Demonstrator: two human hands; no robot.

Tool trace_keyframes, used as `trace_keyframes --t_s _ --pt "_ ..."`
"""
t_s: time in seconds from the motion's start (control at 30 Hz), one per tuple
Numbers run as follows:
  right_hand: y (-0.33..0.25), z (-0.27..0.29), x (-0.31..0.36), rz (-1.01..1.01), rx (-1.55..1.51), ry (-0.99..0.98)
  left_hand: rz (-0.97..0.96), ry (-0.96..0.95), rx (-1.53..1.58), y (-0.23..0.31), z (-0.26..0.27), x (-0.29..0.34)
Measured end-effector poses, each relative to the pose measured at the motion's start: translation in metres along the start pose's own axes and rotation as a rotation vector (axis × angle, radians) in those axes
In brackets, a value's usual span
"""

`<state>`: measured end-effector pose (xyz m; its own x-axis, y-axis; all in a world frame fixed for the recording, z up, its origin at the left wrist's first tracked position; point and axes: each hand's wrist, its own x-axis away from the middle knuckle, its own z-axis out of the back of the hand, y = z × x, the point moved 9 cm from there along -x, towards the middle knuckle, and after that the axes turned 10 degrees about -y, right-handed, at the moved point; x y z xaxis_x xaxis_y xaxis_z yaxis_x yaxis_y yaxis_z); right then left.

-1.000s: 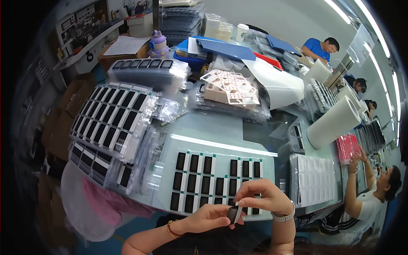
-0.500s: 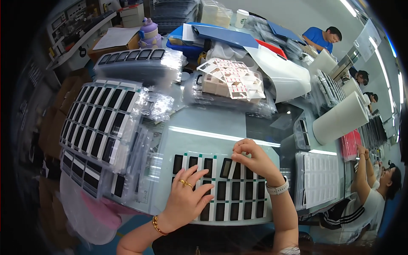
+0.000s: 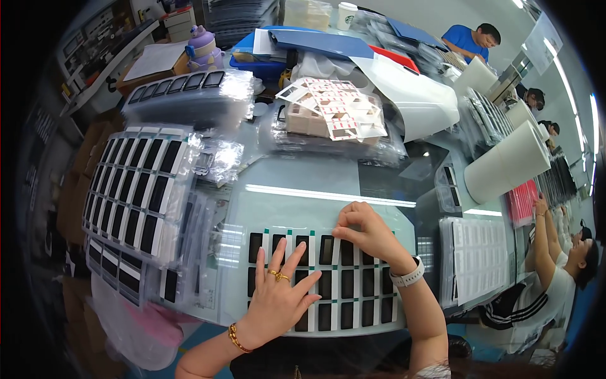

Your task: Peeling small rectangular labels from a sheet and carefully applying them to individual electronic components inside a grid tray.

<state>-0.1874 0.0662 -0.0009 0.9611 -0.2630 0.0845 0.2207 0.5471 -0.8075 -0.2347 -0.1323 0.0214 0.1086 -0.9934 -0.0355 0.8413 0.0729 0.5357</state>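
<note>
Dark rectangular pieces (image 3: 326, 249): in three rows on the counter (image 3: 284, 170) before the person, each beside a white strip, small green tabs between; the left hand covers part of the lower rows.
Left stack: clear trays (image 3: 173, 240) piled at the left, tilted, the top one filled with similar dark pieces and white strips.
Bag: clear and pink plastic (image 3: 158, 323) hanging below that pile.
Frame stack: plastic-wrapped trays (image 3: 227, 104) behind the pile, black frames along the top.
Bottle: purple (image 3: 202, 45), upright, next to a cardboard box (image 3: 180, 64) with white paper on it.
Left hand (image 3: 278, 300): palm down over the left columns, fingers spread apart, holding nothing; gold ring, gold bracelet (image 3: 235, 339).
Folder: blue (image 3: 322, 43), lying at the back.
Printed sheets: red and white (image 3: 341, 104), loosely piled on wrapped goods.
Right hand (image 3: 368, 234): thumb and forefinger together at the upper end of a top-row piece; cannot tell whether they grip it; white wristband (image 3: 409, 273).
Co-worker: a person in a blue top (image 3: 467, 39), head bent, at the far right.
Right stack: trays under a pale sheet (image 3: 483, 259).
Roll: thick, white (image 3: 508, 164), leaning.
Second co-worker: a person in white (image 3: 555, 284), arms raised toward a pink pack (image 3: 521, 203).
</note>
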Motion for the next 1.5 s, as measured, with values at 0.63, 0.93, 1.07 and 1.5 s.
trace_keyframes --t_s 0.63,0.93,1.07,1.5 --pt "0.01 0.0 -0.001 -0.042 -0.039 -0.013 0.026 -0.05 -0.049 -0.001 -0.007 -0.005" --pt "0.005 -0.002 0.0 -0.039 -0.035 -0.036 0.027 -0.046 -0.03 -0.002 -0.008 -0.005" --pt "0.005 -0.003 -0.001 -0.037 -0.011 -0.024 0.034 -0.05 -0.029 -0.002 -0.008 -0.004" --pt "0.002 -0.005 0.001 0.035 0.085 0.053 0.027 -0.03 -0.098 0.003 -0.006 -0.006"
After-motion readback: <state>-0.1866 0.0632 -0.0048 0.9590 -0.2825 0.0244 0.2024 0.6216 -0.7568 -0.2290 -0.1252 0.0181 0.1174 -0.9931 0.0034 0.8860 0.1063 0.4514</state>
